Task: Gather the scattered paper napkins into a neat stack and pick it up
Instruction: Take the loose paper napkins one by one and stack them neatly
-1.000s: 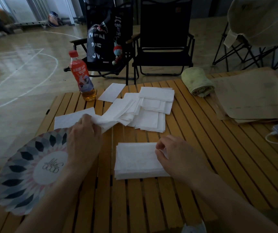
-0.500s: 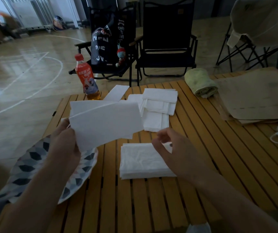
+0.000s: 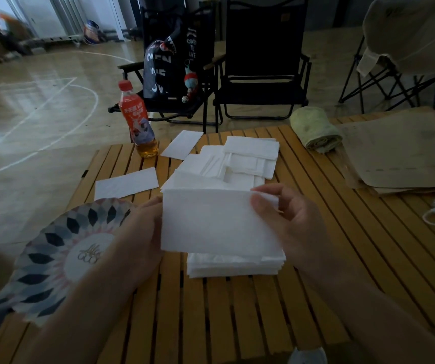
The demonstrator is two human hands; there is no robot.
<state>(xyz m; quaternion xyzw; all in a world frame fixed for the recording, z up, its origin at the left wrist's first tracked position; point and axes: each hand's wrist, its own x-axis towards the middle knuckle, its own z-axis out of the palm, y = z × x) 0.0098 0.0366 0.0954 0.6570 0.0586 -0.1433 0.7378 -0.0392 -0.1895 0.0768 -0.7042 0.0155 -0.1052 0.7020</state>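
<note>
In the head view, one flat white paper napkin (image 3: 219, 222) is held up over the yellow wooden slatted surface (image 3: 237, 311). Its left edge is held by the left hand (image 3: 137, 240), whose fingers are mostly hidden behind the sheet. Its top right corner is pinched by the right hand (image 3: 295, 224), with the thumb in front and the fingers behind.

The napkin is held just above a neat stack of white napkins (image 3: 234, 267), which is lying near the middle of the surface. At 12 o'clock from the stack, a loose pile of white napkins (image 3: 240, 164) is spread out, not lined up. At 11 o'clock, a near single napkin (image 3: 127, 183) is lying flat. A far single napkin (image 3: 182, 144) is lying beside a plastic bottle with a red cap (image 3: 137, 122).

At 9 o'clock, a round fan with dark petal shapes (image 3: 61, 258) is laid partly past the surface's edge. At 1 o'clock, a rolled green towel (image 3: 315, 130) is seen, with brown paper sheets (image 3: 400, 151) beside it at 2 o'clock. Past the far edge, a black folding chair (image 3: 261, 61) is set, and a black bag with white letters (image 3: 169, 67) is seen to its left.
</note>
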